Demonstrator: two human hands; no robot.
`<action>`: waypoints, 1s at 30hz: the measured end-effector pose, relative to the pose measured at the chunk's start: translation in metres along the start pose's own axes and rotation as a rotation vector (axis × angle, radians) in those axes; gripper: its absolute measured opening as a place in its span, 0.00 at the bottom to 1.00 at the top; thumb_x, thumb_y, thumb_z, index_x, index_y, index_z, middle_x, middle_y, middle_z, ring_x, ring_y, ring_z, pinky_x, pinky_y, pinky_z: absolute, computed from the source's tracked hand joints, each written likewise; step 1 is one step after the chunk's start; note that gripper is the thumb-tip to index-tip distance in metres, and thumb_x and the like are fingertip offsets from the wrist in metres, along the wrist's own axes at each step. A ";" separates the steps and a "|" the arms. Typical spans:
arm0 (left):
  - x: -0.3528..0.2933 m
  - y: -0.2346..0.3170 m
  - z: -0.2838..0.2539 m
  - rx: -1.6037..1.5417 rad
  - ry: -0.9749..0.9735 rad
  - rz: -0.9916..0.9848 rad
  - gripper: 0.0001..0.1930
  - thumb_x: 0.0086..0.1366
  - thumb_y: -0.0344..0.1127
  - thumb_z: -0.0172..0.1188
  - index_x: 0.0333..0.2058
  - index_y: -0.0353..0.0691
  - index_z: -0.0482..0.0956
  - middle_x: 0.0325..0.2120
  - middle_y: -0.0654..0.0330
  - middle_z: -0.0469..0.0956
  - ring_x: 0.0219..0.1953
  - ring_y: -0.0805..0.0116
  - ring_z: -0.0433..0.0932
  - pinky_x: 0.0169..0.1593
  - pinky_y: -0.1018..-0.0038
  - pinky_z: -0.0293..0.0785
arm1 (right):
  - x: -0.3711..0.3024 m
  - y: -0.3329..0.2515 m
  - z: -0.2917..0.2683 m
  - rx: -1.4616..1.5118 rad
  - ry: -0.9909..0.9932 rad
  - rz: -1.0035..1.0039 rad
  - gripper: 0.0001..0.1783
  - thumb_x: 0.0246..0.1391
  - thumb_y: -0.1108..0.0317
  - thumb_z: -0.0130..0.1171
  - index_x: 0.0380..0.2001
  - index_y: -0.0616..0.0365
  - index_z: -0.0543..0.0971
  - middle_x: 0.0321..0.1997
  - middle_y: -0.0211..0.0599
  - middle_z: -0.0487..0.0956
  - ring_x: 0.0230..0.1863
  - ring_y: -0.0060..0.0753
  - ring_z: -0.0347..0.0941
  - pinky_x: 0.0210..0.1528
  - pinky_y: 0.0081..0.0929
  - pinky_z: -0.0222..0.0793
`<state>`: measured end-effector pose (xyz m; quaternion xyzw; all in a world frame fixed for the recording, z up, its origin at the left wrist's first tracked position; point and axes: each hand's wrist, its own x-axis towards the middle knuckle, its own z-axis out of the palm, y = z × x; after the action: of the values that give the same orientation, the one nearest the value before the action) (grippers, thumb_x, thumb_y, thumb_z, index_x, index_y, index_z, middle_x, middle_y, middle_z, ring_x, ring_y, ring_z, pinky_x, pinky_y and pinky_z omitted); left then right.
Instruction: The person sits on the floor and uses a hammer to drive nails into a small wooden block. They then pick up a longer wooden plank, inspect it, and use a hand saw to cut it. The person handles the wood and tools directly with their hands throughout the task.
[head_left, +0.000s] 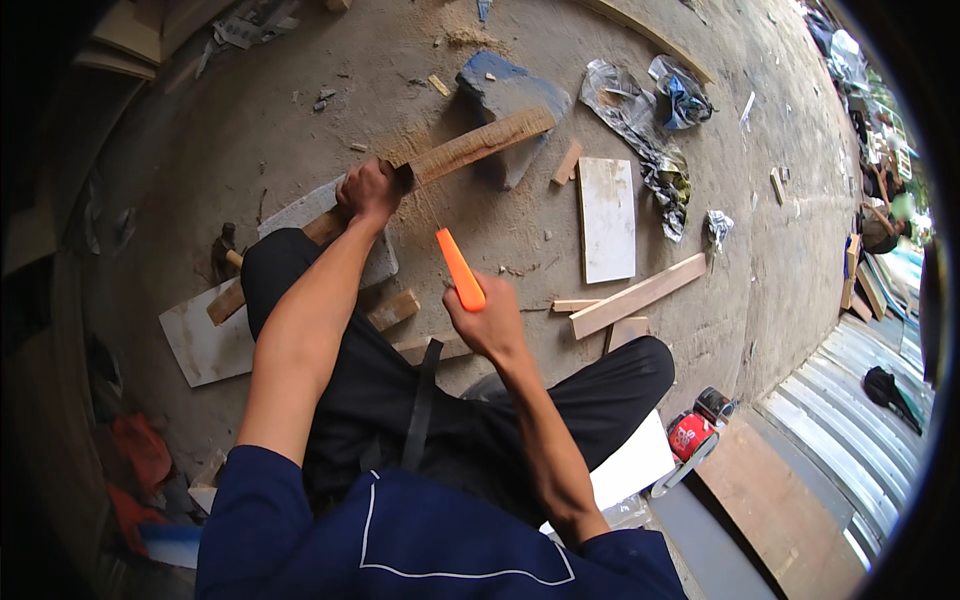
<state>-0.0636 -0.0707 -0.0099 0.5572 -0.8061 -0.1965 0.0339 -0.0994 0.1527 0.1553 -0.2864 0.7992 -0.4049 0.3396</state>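
Observation:
My left hand (370,190) is wrapped round a long wooden beam (485,142), which lies slantwise in front of me. A small dark piece (404,178) shows against the beam beside that hand; its kind is unclear. My right hand (487,318) is closed on the orange handle of a handsaw (460,268). The thin saw blade, seen almost edge-on, reaches the beam just right of my left hand. A blue-grey block (515,90) stands under the beam's far end. Nearer me, the beam passes over a pale slab (382,262) and beside my left knee.
A hammer (225,255) lies left of my knee, near a white tile (205,340). Right of the beam are a white board (607,220), wood strips (640,295) and crumpled plastic (640,115). A red and black power tool (690,435) sits by my right knee. Sawdust covers the ground.

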 end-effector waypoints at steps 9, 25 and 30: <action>-0.006 -0.001 -0.006 -0.017 0.002 0.009 0.16 0.62 0.42 0.44 0.30 0.40 0.80 0.35 0.50 0.80 0.44 0.49 0.76 0.50 0.56 0.64 | -0.003 0.004 -0.012 -0.035 -0.036 0.030 0.13 0.47 0.66 0.56 0.21 0.68 0.72 0.17 0.52 0.70 0.19 0.48 0.69 0.25 0.38 0.64; -0.002 0.007 -0.003 -0.054 0.004 0.010 0.16 0.62 0.41 0.46 0.30 0.40 0.80 0.35 0.53 0.81 0.44 0.52 0.76 0.51 0.57 0.63 | 0.031 0.012 0.007 -0.071 0.006 -0.026 0.13 0.47 0.65 0.57 0.21 0.67 0.73 0.18 0.53 0.72 0.19 0.51 0.70 0.25 0.37 0.64; -0.002 -0.009 -0.007 -0.088 0.030 -0.006 0.15 0.61 0.40 0.47 0.28 0.39 0.80 0.34 0.52 0.81 0.44 0.53 0.76 0.50 0.58 0.62 | -0.049 0.009 -0.020 0.002 -0.052 0.043 0.11 0.47 0.68 0.58 0.22 0.66 0.74 0.16 0.50 0.71 0.19 0.49 0.70 0.25 0.37 0.64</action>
<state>-0.0530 -0.0736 -0.0063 0.5604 -0.7944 -0.2234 0.0700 -0.0868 0.2022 0.1717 -0.2793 0.7956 -0.3908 0.3691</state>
